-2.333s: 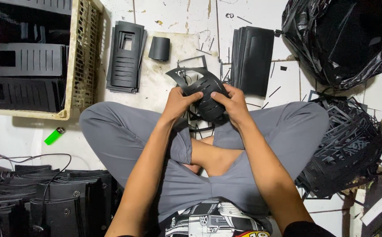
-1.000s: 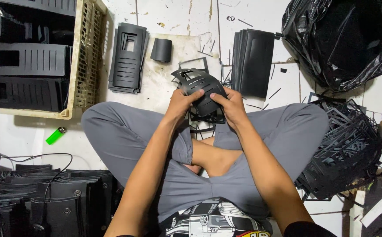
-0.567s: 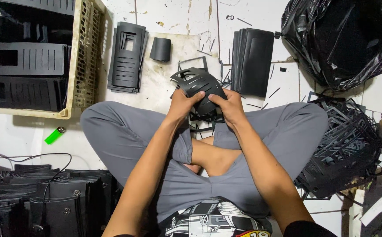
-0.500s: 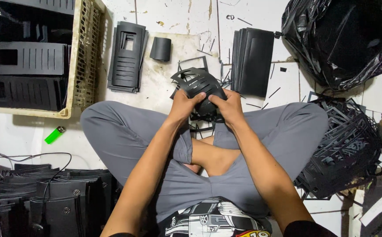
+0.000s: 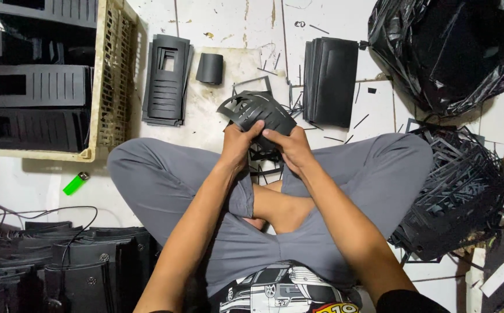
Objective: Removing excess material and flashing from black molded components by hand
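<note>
Hands meet over the crossed legs: the left hand and the right hand are both curled shut on a black slotted plastic panel, thumbs pressed on its near edge, the panel tilted up above the shins. On the white floor beyond it lie a stack of similar panels, a small curved black piece and a thicker stack of flat sheets. A crate of panels stands at left, a green lighter near it. A black plastic bag sits at right, with a heap of offcuts below it.
</note>
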